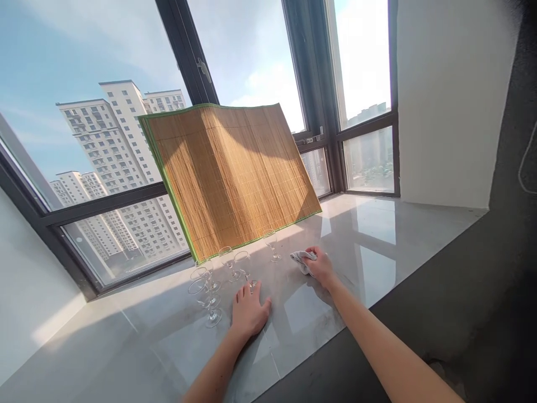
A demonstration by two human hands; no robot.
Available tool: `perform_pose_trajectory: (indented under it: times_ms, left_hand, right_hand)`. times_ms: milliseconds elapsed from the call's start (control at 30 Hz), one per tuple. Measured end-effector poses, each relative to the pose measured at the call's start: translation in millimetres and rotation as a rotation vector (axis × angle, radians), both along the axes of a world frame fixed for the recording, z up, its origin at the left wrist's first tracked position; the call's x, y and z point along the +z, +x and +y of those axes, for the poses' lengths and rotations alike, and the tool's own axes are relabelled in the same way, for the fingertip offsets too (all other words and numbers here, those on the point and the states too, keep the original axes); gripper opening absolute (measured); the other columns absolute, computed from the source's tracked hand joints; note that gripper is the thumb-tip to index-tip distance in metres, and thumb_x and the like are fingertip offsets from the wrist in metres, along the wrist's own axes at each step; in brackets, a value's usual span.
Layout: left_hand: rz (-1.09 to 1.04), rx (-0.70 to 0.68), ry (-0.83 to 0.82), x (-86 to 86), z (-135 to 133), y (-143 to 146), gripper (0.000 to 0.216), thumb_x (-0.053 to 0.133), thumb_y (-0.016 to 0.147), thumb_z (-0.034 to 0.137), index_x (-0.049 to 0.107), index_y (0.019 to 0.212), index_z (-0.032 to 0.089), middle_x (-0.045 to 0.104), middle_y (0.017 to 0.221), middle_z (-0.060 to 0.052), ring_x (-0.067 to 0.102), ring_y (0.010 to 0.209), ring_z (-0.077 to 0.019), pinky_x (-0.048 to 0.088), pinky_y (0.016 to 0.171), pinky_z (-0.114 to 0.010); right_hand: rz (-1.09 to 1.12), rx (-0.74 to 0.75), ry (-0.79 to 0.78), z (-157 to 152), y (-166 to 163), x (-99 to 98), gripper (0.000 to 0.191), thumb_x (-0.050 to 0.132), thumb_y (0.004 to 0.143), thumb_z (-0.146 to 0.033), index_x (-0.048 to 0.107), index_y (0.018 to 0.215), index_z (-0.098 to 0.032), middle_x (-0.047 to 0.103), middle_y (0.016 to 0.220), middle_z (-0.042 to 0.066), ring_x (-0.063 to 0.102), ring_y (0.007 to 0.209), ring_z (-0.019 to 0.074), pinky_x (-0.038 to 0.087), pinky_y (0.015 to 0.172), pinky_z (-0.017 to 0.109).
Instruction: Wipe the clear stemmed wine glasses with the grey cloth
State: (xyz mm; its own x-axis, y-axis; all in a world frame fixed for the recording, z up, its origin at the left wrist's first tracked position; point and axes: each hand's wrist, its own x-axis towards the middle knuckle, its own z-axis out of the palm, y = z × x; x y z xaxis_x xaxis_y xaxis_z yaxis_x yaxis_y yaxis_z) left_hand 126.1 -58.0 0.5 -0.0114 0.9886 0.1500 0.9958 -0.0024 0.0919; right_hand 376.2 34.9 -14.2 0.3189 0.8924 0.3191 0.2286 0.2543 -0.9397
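My right hand (321, 267) is closed around a crumpled white cloth (302, 261), low over the glossy sill (302, 313). To its left, my left hand (250, 310) lies palm down on the sill with its fingers apart. Its fingertips are by the foot of a small stemmed glass (242, 258); whether they touch it I cannot tell. Several more clear stemmed glasses stand upright in a cluster further left, among them a front glass (213, 318) and a rear glass (226, 257). One single glass (274, 249) stands apart, between the cluster and the cloth.
Behind the glasses a bamboo mat (239, 173) with green edging leans against the dark window frame (312, 61). A white wall (444, 106) closes off the right end. The sill's front edge runs diagonally below my forearms. Sunlight reflects off the sill at right.
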Motion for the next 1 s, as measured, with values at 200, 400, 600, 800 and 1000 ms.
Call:
perform_pose_trajectory:
  times_ms: [200,400,600,800,1000]
  left_hand:
    - [-0.012,0.242,-0.040,2.6,-12.5,-9.0,0.073,0.035,0.090,0.055,0.029,0.150,0.014,0.025,0.158,-0.022,0.021,0.146,-0.0382,0.018,0.114,-0.055]
    - [-0.025,0.078,0.068,-11.2,-30.6,14.1,0.061,0.039,0.089,0.050,0.041,0.142,0.021,0.033,0.155,-0.015,0.025,0.144,-0.0328,0.019,0.117,-0.049]
    - [-0.146,-0.123,0.040,5.0,28.9,62.6,0.065,0.040,0.090,0.054,0.034,0.148,0.026,0.022,0.161,-0.011,0.021,0.145,-0.0343,0.016,0.118,-0.049]
    - [-0.159,-0.038,0.019,13.5,94.7,91.6,0.063,0.040,0.090,0.045,0.033,0.149,0.023,0.022,0.160,-0.015,0.026,0.144,-0.0358,0.021,0.115,-0.052]
    - [-0.135,-0.072,-0.013,11.7,90.1,88.1,0.062,0.034,0.091,0.048,0.042,0.145,0.017,0.038,0.153,-0.016,0.030,0.142,-0.0318,0.023,0.115,-0.048]
  right_hand:
    - [0.016,-0.008,-0.006,-8.3,-0.7,6.0,0.021,0.063,0.067,-0.038,0.060,0.082,-0.023,0.064,0.073,0.004,0.056,0.068,0.0211,0.041,0.057,0.030]
    - [0.017,-0.015,0.016,-2.7,-4.1,4.0,0.019,0.062,0.066,-0.036,0.060,0.081,-0.024,0.065,0.073,0.003,0.057,0.068,0.0215,0.041,0.059,0.030]
    - [-0.017,-0.027,0.031,0.9,-4.5,0.8,0.020,0.061,0.064,-0.034,0.058,0.081,-0.023,0.065,0.076,0.003,0.057,0.070,0.0214,0.041,0.064,0.032]
    - [-0.036,-0.031,0.044,1.0,-2.0,-0.2,0.021,0.060,0.065,-0.035,0.057,0.083,-0.024,0.064,0.075,0.002,0.057,0.069,0.0208,0.042,0.064,0.031]
    - [-0.031,-0.023,0.036,1.7,-0.1,-1.3,0.022,0.060,0.066,-0.037,0.058,0.083,-0.023,0.065,0.075,0.002,0.058,0.069,0.0208,0.043,0.063,0.030]
